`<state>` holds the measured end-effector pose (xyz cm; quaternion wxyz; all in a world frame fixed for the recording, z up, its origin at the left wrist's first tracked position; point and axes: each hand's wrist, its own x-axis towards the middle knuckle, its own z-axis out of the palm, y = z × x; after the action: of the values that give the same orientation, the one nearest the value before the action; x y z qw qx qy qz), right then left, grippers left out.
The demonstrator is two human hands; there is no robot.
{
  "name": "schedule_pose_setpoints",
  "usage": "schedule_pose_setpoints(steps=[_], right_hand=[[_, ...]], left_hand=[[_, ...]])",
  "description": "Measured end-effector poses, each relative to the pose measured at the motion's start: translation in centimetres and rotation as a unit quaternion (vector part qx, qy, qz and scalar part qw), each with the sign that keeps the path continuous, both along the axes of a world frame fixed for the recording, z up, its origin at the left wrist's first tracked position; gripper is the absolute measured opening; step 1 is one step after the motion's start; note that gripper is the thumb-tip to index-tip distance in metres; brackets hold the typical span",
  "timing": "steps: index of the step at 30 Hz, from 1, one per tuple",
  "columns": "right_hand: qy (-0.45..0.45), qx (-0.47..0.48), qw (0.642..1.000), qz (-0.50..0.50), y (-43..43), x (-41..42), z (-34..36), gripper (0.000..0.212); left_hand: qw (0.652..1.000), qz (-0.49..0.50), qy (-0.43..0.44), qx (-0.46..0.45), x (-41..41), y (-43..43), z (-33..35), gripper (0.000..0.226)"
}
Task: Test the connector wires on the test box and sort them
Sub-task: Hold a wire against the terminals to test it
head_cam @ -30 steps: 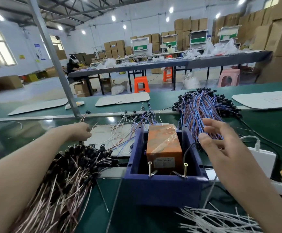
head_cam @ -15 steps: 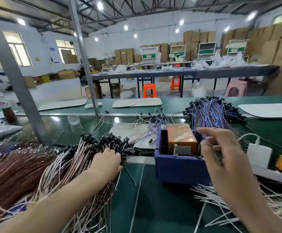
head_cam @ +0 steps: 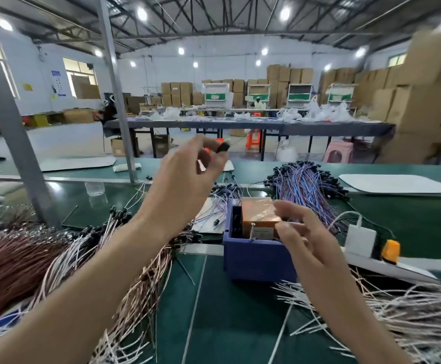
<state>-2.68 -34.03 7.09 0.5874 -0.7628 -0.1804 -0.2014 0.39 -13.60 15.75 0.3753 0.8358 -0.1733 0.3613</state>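
left hand (head_cam: 185, 177) pinches connector (head_cam: 223, 148) | right hand (head_cam: 308, 235) at test box (head_cam: 256, 258)

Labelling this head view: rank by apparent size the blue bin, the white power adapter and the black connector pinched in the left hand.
Blue bin
White power adapter
Black connector, smallest despite being raised nearer the camera

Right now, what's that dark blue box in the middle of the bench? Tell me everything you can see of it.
The blue box is an open-topped, plastic-looking tub standing upright on the green bench. Inside sits an orange block wrapped in shiny clear tape, with a pale label on its near face. A thin metal pin stands up by the front wall. The right hand hovers over its right front corner; contact cannot be told.
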Motion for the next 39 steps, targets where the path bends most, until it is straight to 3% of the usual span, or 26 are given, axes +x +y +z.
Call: schedule_pose_setpoints(steps=[3,9,12,15,17,19,21,25,27,29,34,37,39], right_hand=[[0.037,0.152,0.976,0.15,1.3,0.1,2.4,0.048],[0.153,0.421,0.817,0.364,0.6,-1.4,2.8,0.065],[0.201,0.443,0.808,0.332,-0.7,-1.9,1.1,0.055],[0.232,0.467,0.816,0.249,-1.7,-1.6,0.8,0.041],[0.21,0.522,0.802,0.203,-2.1,-1.0,1.1,0.036],[0.165,0.564,0.788,0.182,-2.4,-0.7,1.7,0.034],[0.131,0.573,0.785,0.196,-2.7,-0.6,1.8,0.031],[0.145,0.526,0.798,0.254,-3.5,-1.5,0.5,0.028],[0.17,0.467,0.833,0.243,-3.8,-2.2,-0.4,0.033],[0.205,0.39,0.875,0.203,-3.7,-2.7,-1.2,0.034],[0.235,0.217,0.943,0.092,-1.9,-3.0,-3.0,0.03],[0.246,0.134,0.956,0.092,-1.0,-2.9,-3.8,0.032],[0.289,0.169,0.933,0.131,-0.8,-2.9,-4.0,0.044]], left_hand=[[0.993,-0.116,-0.008,0.009,-3.1,-4.6,1.4,0.008],[0.98,-0.184,0.052,0.053,-5.1,-9.4,-2.1,0.026],[0.971,-0.213,0.089,0.065,-5.7,-10.5,-4.8,0.028],[0.96,-0.218,0.145,-0.1,-6.8,-10.8,-7.7,0.022],[0.919,-0.2,0.252,-0.227,-7.7,-10.9,-9.3,0.022],[0.828,-0.198,0.415,-0.32,-8.0,-11.5,-10.2,0.046],[0.734,-0.19,0.508,-0.409,-7.7,-11.8,-10.3,0.05],[0.628,-0.233,0.448,-0.592,-6.6,-10.5,-9.4,0.041],[0.607,-0.252,0.402,-0.637,-6.1,-9.4,-8.8,0.035],[0.632,-0.226,0.359,-0.648,-5.4,-8.7,-8.5,0.034],[0.799,-0.185,0.268,-0.505,-5.3,-10.0,-9.4,0.032],[0.826,-0.184,0.245,-0.474,-5.6,-11.6,-9.9,0.03],[0.831,-0.18,0.224,-0.476,-5.5,-12.1,-9.9,0.033]])
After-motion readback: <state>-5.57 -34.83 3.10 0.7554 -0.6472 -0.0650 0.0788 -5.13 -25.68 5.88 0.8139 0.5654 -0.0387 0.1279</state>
